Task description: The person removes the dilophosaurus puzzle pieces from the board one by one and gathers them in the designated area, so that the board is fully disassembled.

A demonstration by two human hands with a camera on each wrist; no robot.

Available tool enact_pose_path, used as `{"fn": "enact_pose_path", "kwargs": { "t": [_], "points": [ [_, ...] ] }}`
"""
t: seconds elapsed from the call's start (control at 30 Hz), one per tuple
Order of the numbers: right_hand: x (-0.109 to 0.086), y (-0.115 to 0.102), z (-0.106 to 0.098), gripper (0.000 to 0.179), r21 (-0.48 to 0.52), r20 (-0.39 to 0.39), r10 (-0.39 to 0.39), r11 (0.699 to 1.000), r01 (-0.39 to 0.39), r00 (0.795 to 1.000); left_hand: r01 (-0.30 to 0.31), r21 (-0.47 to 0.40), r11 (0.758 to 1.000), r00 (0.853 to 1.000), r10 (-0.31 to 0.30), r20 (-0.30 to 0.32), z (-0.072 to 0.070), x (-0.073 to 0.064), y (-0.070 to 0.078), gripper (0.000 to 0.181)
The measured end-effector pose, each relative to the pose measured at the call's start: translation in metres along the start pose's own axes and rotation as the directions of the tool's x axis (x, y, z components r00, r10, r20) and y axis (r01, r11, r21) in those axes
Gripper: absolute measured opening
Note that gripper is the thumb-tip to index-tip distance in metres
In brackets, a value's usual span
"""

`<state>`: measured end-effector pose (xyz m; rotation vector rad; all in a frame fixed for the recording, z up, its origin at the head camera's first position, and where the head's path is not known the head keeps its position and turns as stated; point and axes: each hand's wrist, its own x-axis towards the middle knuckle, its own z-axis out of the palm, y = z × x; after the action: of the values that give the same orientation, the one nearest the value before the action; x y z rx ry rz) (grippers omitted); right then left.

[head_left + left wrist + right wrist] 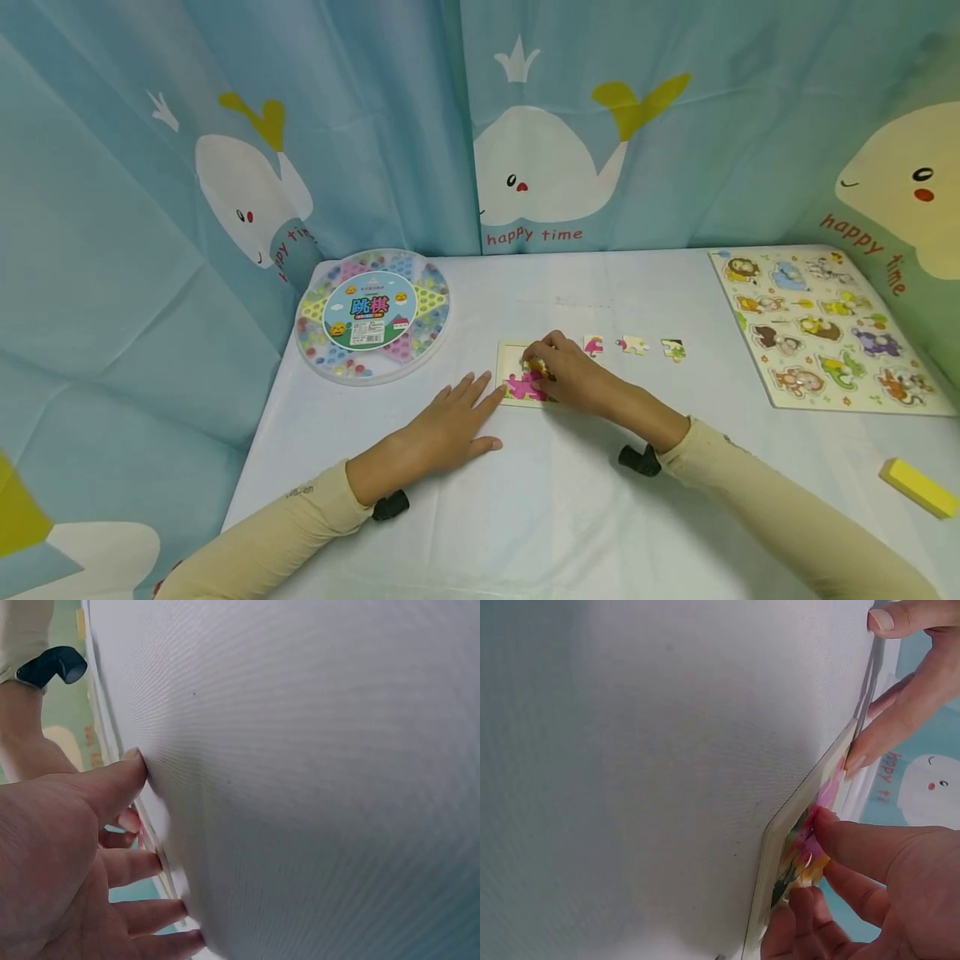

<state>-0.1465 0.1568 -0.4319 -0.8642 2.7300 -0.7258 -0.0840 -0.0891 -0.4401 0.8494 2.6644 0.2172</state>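
Note:
A small jigsaw tray (pixel 511 357) with a pale border lies on the white table, pink and green pieces (pixel 519 387) fitted along its near side. My right hand (pixel 581 379) is over the tray's right part. Its thumb and fingers pinch a yellow-and-green jigsaw piece (pixel 815 868) at the picture, partly covered by the fingers. My left hand (pixel 450 425) lies palm down with spread, straight fingers, the fingertips right at the tray's left edge. In the left wrist view, the left thumb (pixel 124 780) rests on the tablecloth.
Loose jigsaw pieces (pixel 633 344) lie in a row to the right of the tray. A round Chinese checkers box (pixel 423 350) stands at the back left. An animal peg puzzle board (pixel 810 396) lies at the right, a yellow block (pixel 919 487) nearer. Whale-print curtains (pixel 390 167) enclose the table.

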Motion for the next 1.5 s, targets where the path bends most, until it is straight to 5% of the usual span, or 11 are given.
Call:
{"fn": "enact_pose_path", "kwargs": {
  "t": [0.27, 0.63, 0.93, 1.3, 1.5],
  "points": [
    [0.001, 0.002, 0.000, 0.031, 0.004, -0.026, -0.058, 0.998, 0.058, 0.998, -0.019, -0.022, 1.000, 1.000, 0.019, -0.018, 0.000, 0.000, -0.002, 0.076],
    [0.000, 0.006, -0.003, 0.024, 0.054, -0.012, -0.040, 0.998, 0.041, 0.999, -0.024, -0.047, 0.999, 1.000, 0.023, -0.021, 0.000, -0.002, -0.001, 0.076],
    [-0.004, 0.011, -0.042, 0.022, 0.189, -0.065, 0.030, 0.982, -0.017, 0.997, -0.019, -0.035, 0.999, 1.000, 0.018, -0.021, 0.001, -0.002, -0.001, 0.077],
    [-0.042, 0.062, -0.092, 0.009, 0.125, -0.164, 0.093, 0.990, -0.072, 0.982, -0.026, -0.035, 0.999, 0.999, 0.025, -0.023, 0.002, -0.002, -0.001, 0.077],
    [-0.063, 0.092, -0.099, 0.007, 0.164, -0.048, 0.151, 0.976, -0.142, 0.987, -0.025, -0.033, 0.999, 0.999, 0.025, -0.024, 0.002, -0.002, -0.002, 0.077]
  ]
}}
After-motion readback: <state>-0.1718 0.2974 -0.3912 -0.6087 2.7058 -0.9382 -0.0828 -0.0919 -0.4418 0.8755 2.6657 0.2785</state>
